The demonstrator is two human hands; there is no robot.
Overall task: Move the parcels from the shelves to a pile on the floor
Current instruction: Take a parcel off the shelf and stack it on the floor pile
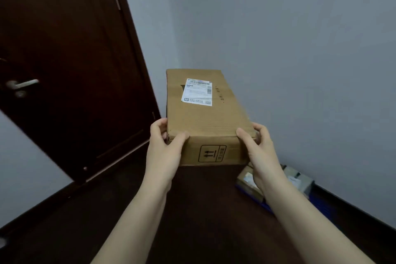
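Small parcels are seen on the dark floor by the wall; the cardboard box is gripped at its near corners by left hand and right hand

Plain indoor room, home or office: dark wooden door with lever handle, pale wall, dark floor, parcels against the wall.

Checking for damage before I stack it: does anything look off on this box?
One thing: the cardboard box has a dark mark left of its white label, possibly a tear; otherwise it looks intact.
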